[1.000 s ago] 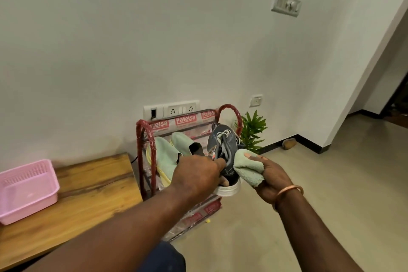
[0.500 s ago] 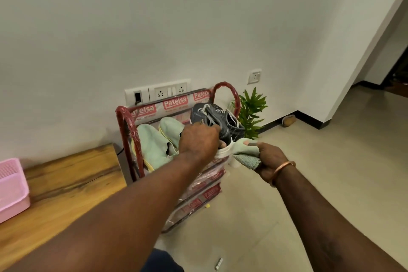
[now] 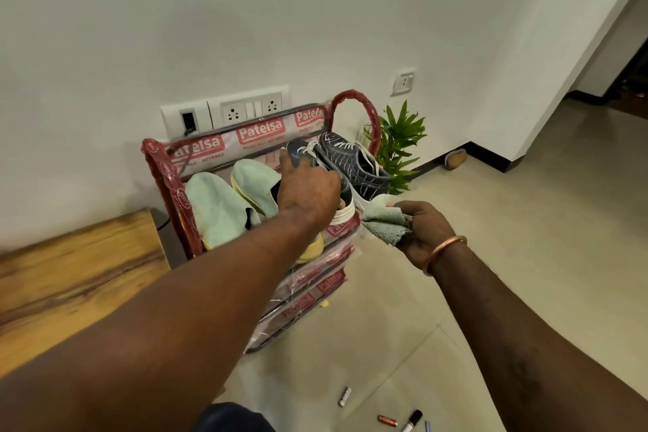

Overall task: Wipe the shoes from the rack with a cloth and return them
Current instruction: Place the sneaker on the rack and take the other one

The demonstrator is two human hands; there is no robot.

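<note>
The shoe rack (image 3: 364,109), a red frame wrapped in clear plastic with "Patelsa" labels, stands against the white wall, and all four shoes sit on its top shelf. The two dark blue sneakers are at the right end, side by side with toes to the wall. The left sneaker (image 3: 304,154) lies under the left hand (image 3: 308,188), which rests on it with the index finger stretched along its side. The back of that hand hides the other fingers, so I cannot tell whether they grip the shoe. The right sneaker (image 3: 354,161) lies free, its white laces loose. Left of them are two pale green slip-on shoes (image 3: 215,207), and the left forearm crosses in front of the rack and covers the heel of the nearer one and much of the lower shelves. The right hand (image 3: 427,231), with a copper bangle (image 3: 445,252) at the wrist, is just beside the rack's right front corner and clutches the bunched green cloth (image 3: 385,221). The two hands are apart. A socket panel (image 3: 228,112) sits on the wall behind the rack, a small green plant (image 3: 399,144) stands to its right, and a wooden desk (image 3: 70,273) is on its left. On the floor near the person lie a battery (image 3: 344,396), a red battery (image 3: 387,420) and a marker (image 3: 412,420).
</note>
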